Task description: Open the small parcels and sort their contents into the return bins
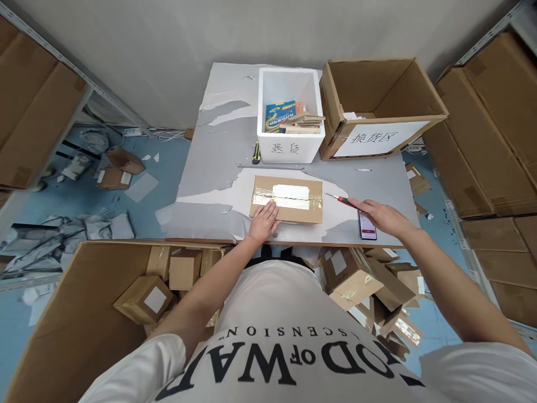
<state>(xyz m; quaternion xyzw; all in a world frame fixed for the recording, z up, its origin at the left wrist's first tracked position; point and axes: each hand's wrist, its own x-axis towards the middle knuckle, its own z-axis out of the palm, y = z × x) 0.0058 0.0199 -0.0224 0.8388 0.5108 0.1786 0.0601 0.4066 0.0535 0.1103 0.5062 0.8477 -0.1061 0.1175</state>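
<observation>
Cardboard box (289, 200), oblong, with glossy tape (314, 198)

Left hand (263, 222): palm down, fingers toward one o'clock
Left forearm (213, 280): toward one o'clock
Right hand (382, 217): gripping, toward ten o'clock
Right forearm (438, 277): toward eleven o'clock

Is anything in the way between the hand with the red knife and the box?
Nothing visible blocks the right hand from the box; only the red knife it holds reaches into the gap.
</observation>
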